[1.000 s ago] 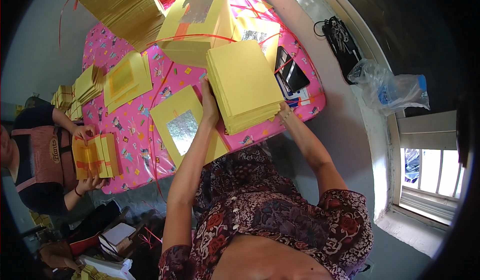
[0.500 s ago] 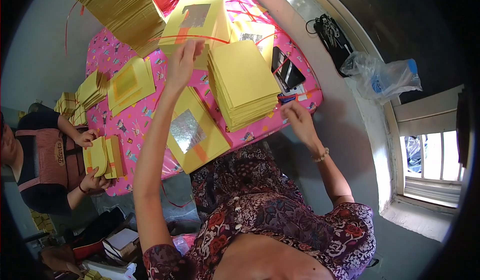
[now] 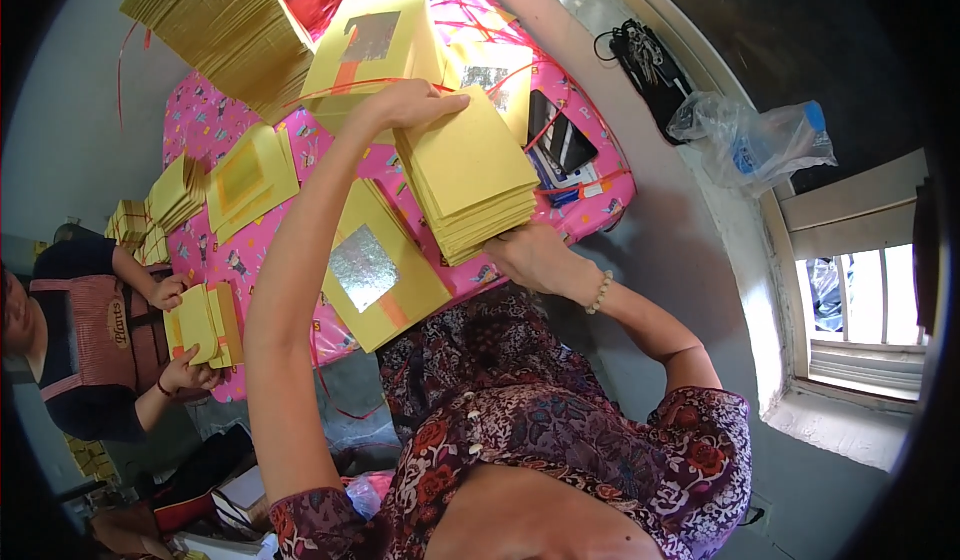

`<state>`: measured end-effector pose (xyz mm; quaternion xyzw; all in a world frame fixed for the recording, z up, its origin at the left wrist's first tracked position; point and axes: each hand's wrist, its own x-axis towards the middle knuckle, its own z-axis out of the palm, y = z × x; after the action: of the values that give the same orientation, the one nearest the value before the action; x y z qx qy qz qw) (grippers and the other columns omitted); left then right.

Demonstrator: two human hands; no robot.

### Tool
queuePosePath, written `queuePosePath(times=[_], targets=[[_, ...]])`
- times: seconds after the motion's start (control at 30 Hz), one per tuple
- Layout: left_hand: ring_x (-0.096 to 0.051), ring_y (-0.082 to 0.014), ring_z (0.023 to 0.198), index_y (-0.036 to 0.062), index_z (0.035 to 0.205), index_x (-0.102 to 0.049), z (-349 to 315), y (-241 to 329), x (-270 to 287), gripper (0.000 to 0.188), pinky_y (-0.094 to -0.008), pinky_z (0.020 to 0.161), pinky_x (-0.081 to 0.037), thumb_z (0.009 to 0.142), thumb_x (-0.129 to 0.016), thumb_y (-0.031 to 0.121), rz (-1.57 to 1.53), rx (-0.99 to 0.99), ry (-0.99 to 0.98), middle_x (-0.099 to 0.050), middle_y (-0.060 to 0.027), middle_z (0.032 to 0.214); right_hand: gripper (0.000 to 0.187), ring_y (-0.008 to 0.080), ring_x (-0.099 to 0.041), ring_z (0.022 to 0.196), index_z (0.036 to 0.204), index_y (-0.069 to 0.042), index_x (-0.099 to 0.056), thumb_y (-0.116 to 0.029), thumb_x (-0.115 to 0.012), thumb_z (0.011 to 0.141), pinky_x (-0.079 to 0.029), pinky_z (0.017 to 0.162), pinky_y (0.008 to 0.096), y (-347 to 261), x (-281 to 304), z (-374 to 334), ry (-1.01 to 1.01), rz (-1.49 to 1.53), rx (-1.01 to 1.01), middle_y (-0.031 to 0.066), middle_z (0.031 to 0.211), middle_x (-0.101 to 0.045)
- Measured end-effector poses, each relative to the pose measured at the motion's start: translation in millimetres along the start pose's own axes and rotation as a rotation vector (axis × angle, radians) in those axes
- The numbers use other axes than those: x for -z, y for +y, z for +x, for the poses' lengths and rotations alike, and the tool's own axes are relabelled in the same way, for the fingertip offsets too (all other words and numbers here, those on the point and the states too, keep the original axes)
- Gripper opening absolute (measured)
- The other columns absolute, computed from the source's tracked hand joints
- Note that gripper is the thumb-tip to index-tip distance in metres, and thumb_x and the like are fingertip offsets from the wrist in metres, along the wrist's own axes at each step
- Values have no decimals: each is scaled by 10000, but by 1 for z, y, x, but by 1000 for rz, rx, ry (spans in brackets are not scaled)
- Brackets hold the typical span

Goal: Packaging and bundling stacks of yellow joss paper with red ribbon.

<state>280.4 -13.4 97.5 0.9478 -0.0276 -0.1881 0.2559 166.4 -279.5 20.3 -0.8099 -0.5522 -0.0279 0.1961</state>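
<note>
A thick stack of flat yellow paper pieces (image 3: 475, 165) lies tilted near the front right of the pink-covered table (image 3: 320, 150). Over its far edge reaches my left hand (image 3: 412, 105), its thumb on the top sheet and its other fingers partly hidden. My right hand (image 3: 540, 260) grips the near edge from below, with fingertips out of sight behind the sheets. A red ribbon (image 3: 375, 82) runs just behind my left hand. To the left of the stack lies a pile of yellow sheets with a silvery panel and an orange band (image 3: 385, 270).
Behind stand a yellow block with a silvery patch (image 3: 420, 30) and a tall yellow stack (image 3: 220, 30). A phone (image 3: 565, 135) lies on the right. At left, a co-worker's hands (image 3: 185, 365) hold yellow paper pieces (image 3: 205, 320). A bagged bottle (image 3: 765, 145) rests on the sill.
My left hand has moved onto the stack's far edge. My right hand has come in from the right to the near edge. The whole view has shifted slightly.
</note>
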Motion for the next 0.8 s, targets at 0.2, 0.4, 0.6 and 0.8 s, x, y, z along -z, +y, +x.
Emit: queuePosePath(times=[0.2, 0.4, 0.6, 0.8], targets=[[-648, -215, 945, 52, 1075, -718, -4, -11, -2, 764, -335, 834, -496, 768, -571, 736, -161, 21, -69, -697, -111, 1024, 105, 322, -646, 628, 805, -47, -621, -147, -618, 775, -513, 504, 419, 14, -12, 0, -47, -12, 25, 126, 694, -625], [-645, -193, 947, 6, 1130, -678, -11, -17, 3, 825, -348, 830, -501, 779, -567, 744, -260, 44, -125, -685, -111, 1069, 112, 330, -650, 646, 846, -47, -619, -134, -616, 777, -523, 518, 428, 8, 0, 4, -113, -3, 6, 125, 718, -633], [-602, -181, 1026, 57, 1304, -580, -27, -30, 3, 891, -360, 902, -455, 812, -468, 793, -819, 91, -147, -643, -60, 1189, 161, 335, -636, 854, 929, -28, -615, -120, -623, 797, -532, 699, 430, -9, 0, 1, -131, 51, 11, 148, 866, -633], [-520, -189, 1178, 62, 1377, -513, -33, -57, -28, 898, -360, 1055, -327, 851, -400, 781, -1177, 72, -296, -584, -61, 1310, 202, 345, -650, 852, 923, -2, -613, -109, -622, 753, -533, 711, 456, -9, -24, 8, -7, 55, 92, 175, 894, -639]])
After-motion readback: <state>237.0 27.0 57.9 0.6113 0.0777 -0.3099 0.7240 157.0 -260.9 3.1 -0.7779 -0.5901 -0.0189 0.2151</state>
